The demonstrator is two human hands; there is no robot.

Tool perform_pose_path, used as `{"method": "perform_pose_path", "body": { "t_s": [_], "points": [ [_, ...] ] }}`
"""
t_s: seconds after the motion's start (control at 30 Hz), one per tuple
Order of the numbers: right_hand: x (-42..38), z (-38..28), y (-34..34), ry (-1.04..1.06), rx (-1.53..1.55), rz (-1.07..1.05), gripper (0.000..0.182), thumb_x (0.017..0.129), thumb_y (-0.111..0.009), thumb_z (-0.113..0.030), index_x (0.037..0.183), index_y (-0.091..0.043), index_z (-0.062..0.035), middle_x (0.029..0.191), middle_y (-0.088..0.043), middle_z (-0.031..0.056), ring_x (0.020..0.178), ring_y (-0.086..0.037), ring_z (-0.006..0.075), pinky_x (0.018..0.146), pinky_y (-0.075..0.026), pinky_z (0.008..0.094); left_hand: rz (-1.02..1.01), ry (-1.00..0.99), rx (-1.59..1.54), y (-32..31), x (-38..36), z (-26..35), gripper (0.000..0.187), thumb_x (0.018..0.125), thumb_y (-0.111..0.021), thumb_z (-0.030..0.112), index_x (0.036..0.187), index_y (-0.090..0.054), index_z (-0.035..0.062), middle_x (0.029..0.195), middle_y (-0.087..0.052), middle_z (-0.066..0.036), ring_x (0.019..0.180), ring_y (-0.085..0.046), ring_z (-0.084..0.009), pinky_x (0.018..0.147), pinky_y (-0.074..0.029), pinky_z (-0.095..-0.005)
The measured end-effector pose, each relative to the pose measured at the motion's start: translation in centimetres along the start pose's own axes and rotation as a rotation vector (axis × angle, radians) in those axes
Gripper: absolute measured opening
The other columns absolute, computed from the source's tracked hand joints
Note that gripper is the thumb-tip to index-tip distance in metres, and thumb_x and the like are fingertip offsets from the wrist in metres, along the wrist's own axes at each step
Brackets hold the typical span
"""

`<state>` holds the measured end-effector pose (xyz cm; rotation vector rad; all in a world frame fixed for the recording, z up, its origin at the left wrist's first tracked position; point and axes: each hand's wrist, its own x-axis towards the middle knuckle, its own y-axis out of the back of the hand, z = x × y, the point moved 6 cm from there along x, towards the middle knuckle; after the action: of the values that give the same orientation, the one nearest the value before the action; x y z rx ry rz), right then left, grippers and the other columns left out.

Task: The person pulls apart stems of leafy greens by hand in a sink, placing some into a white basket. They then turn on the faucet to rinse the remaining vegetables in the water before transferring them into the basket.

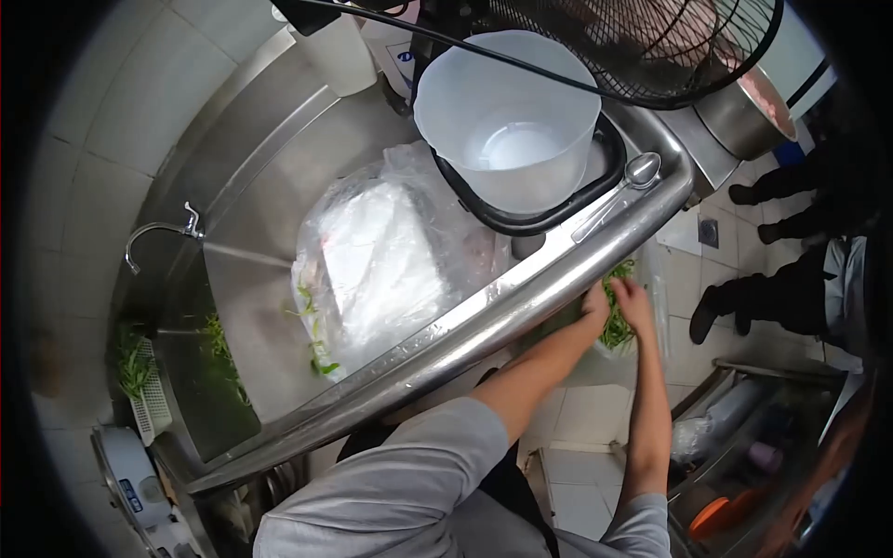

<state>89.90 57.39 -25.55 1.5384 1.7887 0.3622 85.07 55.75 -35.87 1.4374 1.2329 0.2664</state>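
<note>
Beside the tabletop (474, 333), your left hand (595, 303) is at the bagged greens (615, 324), your right hand (635, 305) opposite, likely to control them from both sides. Both hands' fingers look curled; their exact opening and hold can't be told.

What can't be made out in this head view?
All in the head view:
Left hand and right hand: fingertips blurred, partly hidden by greens.
White package: contents hidden by its wrapping.
Metal pot: pink contents partly behind the wire guard.
Person at right: upper body lost at the dark edge.
</note>
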Motion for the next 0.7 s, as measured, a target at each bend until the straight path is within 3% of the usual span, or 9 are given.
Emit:
{"method": "perform_pose_path", "body": {
  "t_s": [0.17,0.37,0.47,0.5,0.57,0.6,0.63,0.67,0.7],
  "points": [
    [2.9,-7.2,-8.3,0.732,-0.417,-0.119,0.047,0.070,-0.061,-0.034,0.100,-0.056,0.0021,0.099,-0.057,0.0227,0.092,-0.056,0.0322,0.077,-0.044,0.0361,-0.043,0.157,0.375,-8.1,1.5,3.2,0.037,0.086,-0.042,0.023,0.120,-0.046,0.0097,0.124,-0.042,-0.003,0.116,-0.035,-0.0216,0.097,-0.018,-0.0473],
    [4.5,-4.1,-7.1,0.392,-0.414,0.019,0.041,0.072,-0.059,-0.025,0.099,-0.055,0.0051,0.097,-0.058,0.0228,0.091,-0.056,0.0329,0.077,-0.044,0.0363,-0.193,0.265,1.045,-12.7,2.9,6.9,0.042,0.089,-0.036,0.027,0.126,-0.037,0.0067,0.129,-0.035,-0.001,0.119,-0.029,-0.0170,0.101,-0.017,-0.0417],
    [2.2,-0.8,-3.9,0.142,-0.111,0.223,0.038,0.073,-0.058,-0.021,0.099,-0.054,0.0065,0.096,-0.058,0.0228,0.090,-0.056,0.0332,0.077,-0.044,0.0364,-0.211,0.175,1.375,-9.9,1.8,12.1,0.046,0.091,-0.033,0.030,0.129,-0.032,0.0057,0.133,-0.029,-0.002,0.121,-0.025,-0.0159,0.103,-0.015,-0.0377],
    [0.5,0.8,-2.9,-0.056,0.340,0.294,0.034,0.076,-0.055,-0.015,0.103,-0.053,0.0058,0.099,-0.057,0.0237,0.095,-0.055,0.0318,0.081,-0.042,0.0366,-0.205,0.153,1.104,-9.6,0.3,12.6,0.043,0.089,-0.036,0.029,0.126,-0.035,0.0064,0.130,-0.032,-0.002,0.119,-0.028,-0.0168,0.103,-0.017,-0.0387],
    [0.1,5.6,-4.0,0.186,0.069,0.341,0.042,0.076,-0.057,-0.016,0.112,-0.049,0.0046,0.103,-0.055,0.0234,0.098,-0.052,0.0282,0.085,-0.039,0.0347,-0.198,-0.043,0.284,-6.0,-3.9,13.2,0.039,0.085,-0.041,0.027,0.119,-0.041,0.0077,0.125,-0.038,-0.003,0.116,-0.033,-0.0186,0.101,-0.020,-0.0405],
    [1.0,10.3,-6.9,0.149,0.166,0.130,0.057,0.078,-0.060,-0.023,0.124,-0.038,0.0021,0.113,-0.050,0.0235,0.101,-0.049,0.0264,0.088,-0.036,0.0313,-0.196,-0.125,0.052,-3.4,-5.7,12.8,0.036,0.083,-0.043,0.026,0.115,-0.045,0.0084,0.122,-0.041,-0.003,0.114,-0.036,-0.0195,0.100,-0.021,-0.0414],
    [-1.2,7.9,-6.9,0.009,0.003,-0.224,0.069,0.079,-0.062,-0.026,0.131,-0.025,0.0018,0.117,-0.047,0.0197,0.103,-0.047,0.0270,0.091,-0.034,0.0306,-0.188,-0.182,-0.157,-1.4,-7.2,12.2,0.034,0.082,-0.046,0.025,0.112,-0.048,0.0091,0.120,-0.044,-0.004,0.112,-0.039,-0.0204,0.099,-0.022,-0.0424],
    [-2.6,7.4,-7.9,0.382,0.339,-0.573,0.076,0.077,-0.063,-0.027,0.135,-0.020,-0.0044,0.129,-0.037,0.0115,0.115,-0.033,0.0195,0.096,-0.027,0.0296,-0.158,-0.224,-0.302,1.2,-8.8,11.1,0.032,0.080,-0.048,0.024,0.108,-0.051,0.0097,0.117,-0.047,-0.004,0.110,-0.042,-0.0213,0.098,-0.024,-0.0433],
    [-3.1,10.3,-7.6,0.224,0.228,-0.676,0.071,0.077,-0.063,-0.028,0.131,-0.024,-0.0041,0.123,-0.040,0.0107,0.108,-0.035,0.0197,0.091,-0.029,0.0297,-0.117,-0.246,-0.431,3.5,-10.2,9.4,0.030,0.078,-0.051,0.023,0.105,-0.055,0.0104,0.114,-0.050,-0.004,0.108,-0.044,-0.0222,0.097,-0.025,-0.0442]
  ]
}}
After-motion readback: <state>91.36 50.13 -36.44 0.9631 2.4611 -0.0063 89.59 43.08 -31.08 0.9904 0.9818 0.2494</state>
